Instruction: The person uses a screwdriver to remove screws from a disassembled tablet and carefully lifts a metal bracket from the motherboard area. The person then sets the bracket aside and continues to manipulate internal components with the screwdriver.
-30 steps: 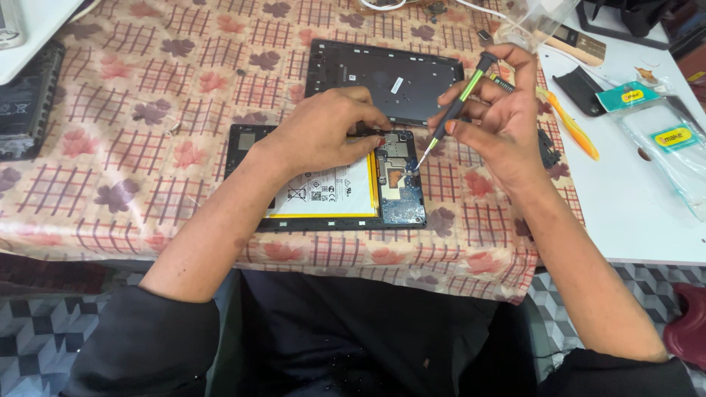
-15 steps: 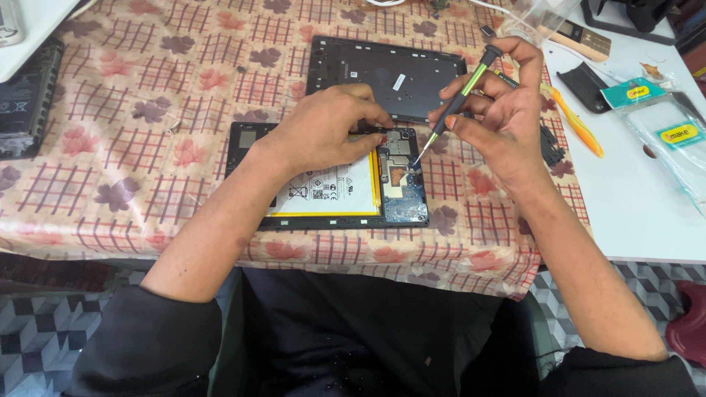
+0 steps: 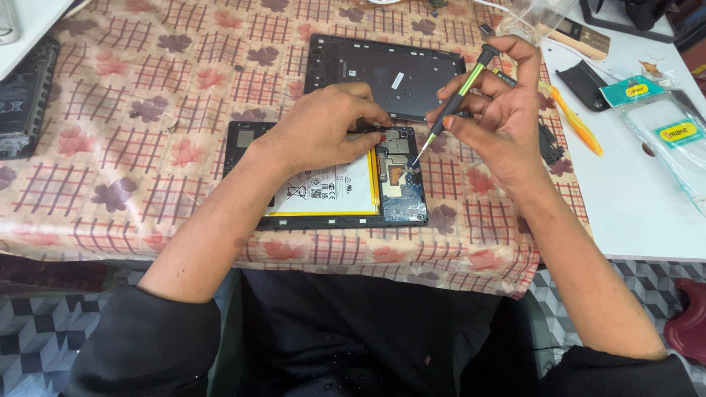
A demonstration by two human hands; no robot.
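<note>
Screwdriver (image 3: 457, 99) pinched in right hand (image 3: 500, 117), tip down on circuit board (image 3: 401, 176) of opened tablet (image 3: 323, 187) on tabletop (image 3: 110, 147), left hand (image 3: 323, 129) flat, pressing it, holding nothing, back cover (image 3: 386, 73) already off, board not yet out

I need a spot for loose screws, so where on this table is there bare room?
The flowered tablecloth lies open between the dark device at the left edge and the opened tablet. The white surface below the packets is bare too. It is crowded around the back cover, left hand, right hand and screwdriver.
</note>
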